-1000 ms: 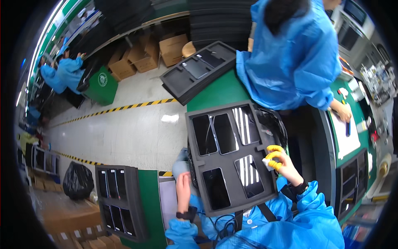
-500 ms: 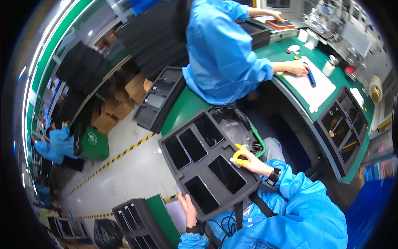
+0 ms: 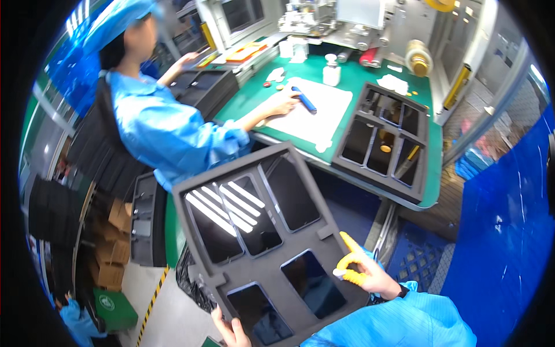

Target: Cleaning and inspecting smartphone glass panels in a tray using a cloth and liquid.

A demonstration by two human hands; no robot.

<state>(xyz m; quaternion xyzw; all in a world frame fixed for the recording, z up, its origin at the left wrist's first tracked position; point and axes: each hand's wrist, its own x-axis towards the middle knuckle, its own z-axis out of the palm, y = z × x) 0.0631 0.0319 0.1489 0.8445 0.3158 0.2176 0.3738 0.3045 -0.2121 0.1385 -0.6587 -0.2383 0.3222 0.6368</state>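
A dark grey foam tray (image 3: 260, 270) hangs tilted in front of me, with several dark-screened phones (image 3: 313, 282) lying in its pockets. Bright strip reflections cross the far-left phones. My left hand (image 3: 231, 331) grips the tray's near left edge, its thumb and a finger showing and the rest hidden underneath. At the right edge is my right hand (image 3: 367, 274), with yellow covers on its fingers. One of these fingers lies along the rim, while others curl at the edge beside a phone. A small white bit at those fingertips is too small to name.
A green-topped workbench (image 3: 324, 139) ahead carries another phone tray (image 3: 399, 128), a white sheet (image 3: 332, 115) and a white bottle (image 3: 331, 72). To the left a co-worker in blue (image 3: 167, 127) reaches over the sheet to a blue tool (image 3: 304, 100). Blue sheeting (image 3: 497, 220) stands right.
My view has swung right toward the workbench, and the tray has come along in both hands. It now overlaps the bench's near side. The co-worker's hand stays by the blue tool.
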